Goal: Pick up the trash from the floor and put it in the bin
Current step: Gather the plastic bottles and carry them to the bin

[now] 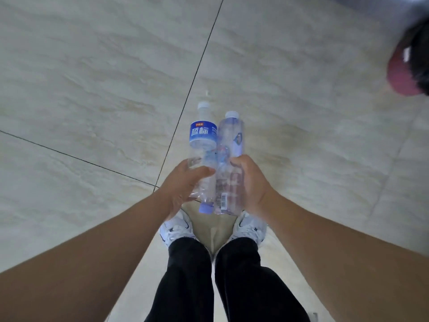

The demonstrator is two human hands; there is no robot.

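**Bottles in hand, no bin in sight**

The person stands on a pale tiled floor (92, 77), looking down at both hands held out in front of the white shoes (177, 228). The left hand (183, 184) is wrapped around the lower body of a clear bottle with a blue label (202, 135), white cap pointing away. The right hand (249, 182) grips a second clear bottle (232, 138), also cap away. Between the two sits what looks like a third bottle, upside down, its pale blue cap (206, 208) pointing toward the feet; which hand carries it, or whether it is only pinched between the other two, I cannot tell.

That middle bottle is the likely trouble. If it is merely squeezed between its neighbours, parting the hands or walking briskly could let it slide out and drop back onto the floor. Thin empty plastic also buckles under a tight squeeze, which could loosen the hold.

All the bottles appear empty. No bin shows here; a blurred dark and pink shape (408, 73) at the upper right edge cannot be identified, so the drop-off place has yet to be found.
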